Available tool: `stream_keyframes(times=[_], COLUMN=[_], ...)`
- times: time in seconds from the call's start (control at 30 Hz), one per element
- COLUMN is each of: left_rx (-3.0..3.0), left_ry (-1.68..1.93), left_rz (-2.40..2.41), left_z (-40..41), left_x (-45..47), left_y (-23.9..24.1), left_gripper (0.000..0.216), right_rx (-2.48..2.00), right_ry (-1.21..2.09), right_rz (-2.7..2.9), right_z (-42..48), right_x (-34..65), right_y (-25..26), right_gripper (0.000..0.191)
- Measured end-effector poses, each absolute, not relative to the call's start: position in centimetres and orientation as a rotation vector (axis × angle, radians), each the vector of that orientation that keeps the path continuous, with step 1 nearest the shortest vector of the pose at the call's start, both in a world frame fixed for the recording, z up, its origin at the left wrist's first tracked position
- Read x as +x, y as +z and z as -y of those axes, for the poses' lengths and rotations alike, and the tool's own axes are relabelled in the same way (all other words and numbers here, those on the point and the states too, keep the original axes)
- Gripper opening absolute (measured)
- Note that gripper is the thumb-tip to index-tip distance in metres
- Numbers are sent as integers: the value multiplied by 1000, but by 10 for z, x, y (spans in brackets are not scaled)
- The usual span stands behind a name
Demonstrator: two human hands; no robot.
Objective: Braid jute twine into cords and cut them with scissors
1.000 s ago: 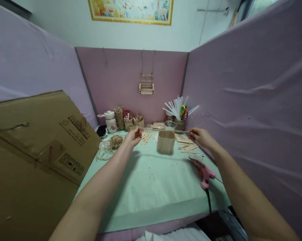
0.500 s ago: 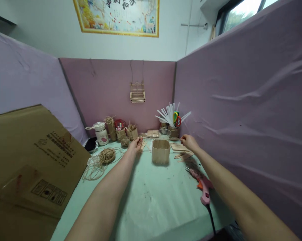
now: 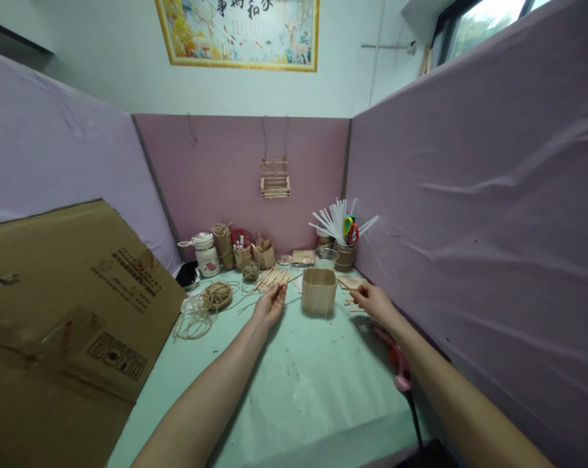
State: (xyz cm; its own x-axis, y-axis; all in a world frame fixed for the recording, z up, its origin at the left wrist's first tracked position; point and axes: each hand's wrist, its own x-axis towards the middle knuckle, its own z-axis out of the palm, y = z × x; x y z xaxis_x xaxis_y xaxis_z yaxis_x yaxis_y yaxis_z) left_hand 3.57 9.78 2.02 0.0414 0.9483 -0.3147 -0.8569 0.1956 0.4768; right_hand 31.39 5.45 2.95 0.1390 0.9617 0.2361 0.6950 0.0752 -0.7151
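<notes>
A small square box of craft sticks (image 3: 318, 292) stands upright on the green table cover between my hands. My left hand (image 3: 272, 304), left of the box, pinches a piece of twine (image 3: 294, 278) that runs toward the box's far side. To the right, my right hand (image 3: 372, 300) has its fingers closed on the other stretch of this twine. The box hides the middle of the twine. Under my right forearm lies a pink glue gun (image 3: 401, 374), partly covered. A ball of twine (image 3: 218, 296) with loose loops sits left of my left hand.
Loose craft sticks (image 3: 273, 278) lie behind my left hand. Along the back stand a white bottle (image 3: 206, 255), stick-filled holders (image 3: 263, 252), a clear cup (image 3: 326, 259) and a pot (image 3: 344, 257) with scissors and white strips. A cardboard box (image 3: 69, 312) fills the left side.
Both hands have come down and nearer, drawing the twine from above the box's far rim to behind the box. The view has shifted slightly left.
</notes>
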Motion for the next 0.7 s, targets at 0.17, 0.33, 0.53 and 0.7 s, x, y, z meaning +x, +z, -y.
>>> stream_keyframes(times=[0.17,0.33,0.53,0.7], left_rx=[322,577,745,892], left_ry=[1448,1480,1518,1554], left_rz=[-641,-705,-795,-832], left_z=[-68,-53,-52,-53], left_x=[53,70,90,98], left_y=[9,6,5,-1], left_gripper=[13,14,24,21], right_rx=[-1601,-1509,-1360,-1265], right_ry=[576,766,1095,1124], right_rz=[1507,1341,1012,898], right_z=[-42,-34,-35,-39], right_x=[287,266,244,231], right_y=[20,19,13,7], right_gripper=[18,28,31,26])
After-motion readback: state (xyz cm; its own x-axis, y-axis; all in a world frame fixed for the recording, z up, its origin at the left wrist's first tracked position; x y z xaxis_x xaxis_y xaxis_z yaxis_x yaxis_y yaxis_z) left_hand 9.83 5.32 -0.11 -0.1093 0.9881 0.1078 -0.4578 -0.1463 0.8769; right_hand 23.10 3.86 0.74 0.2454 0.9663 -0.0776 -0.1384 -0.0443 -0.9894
